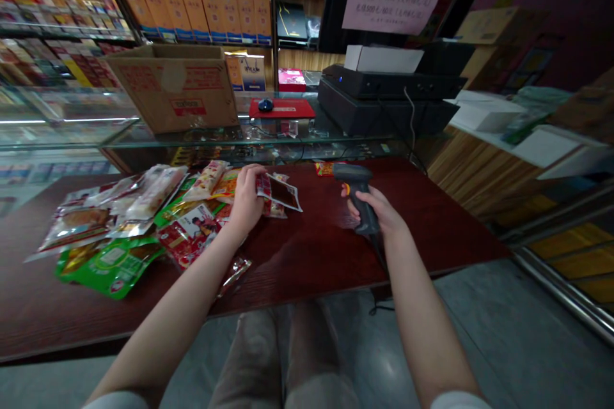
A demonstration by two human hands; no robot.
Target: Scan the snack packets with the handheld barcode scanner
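My right hand (382,211) is wrapped round the handle of a dark grey barcode scanner (367,212), which stands upright over the desk with its head to the left. My left hand (248,199) grips a small snack packet (284,192) with a dark, see-through front; the fingertips are partly hidden behind it. Left of that hand lies a heap of packaged snacks, among them a green pouch (115,266), a red packet (188,234) and clear vacuum packs (156,192). A small orange-red packet (324,169) rests behind the scanner.
The dark red desk (297,262) meets a glass counter at the back. On the counter stand a cardboard box (185,89), a mouse (265,105) on a red mat and a black cash register (384,99). A scanner cable (378,252) hangs over the front edge.
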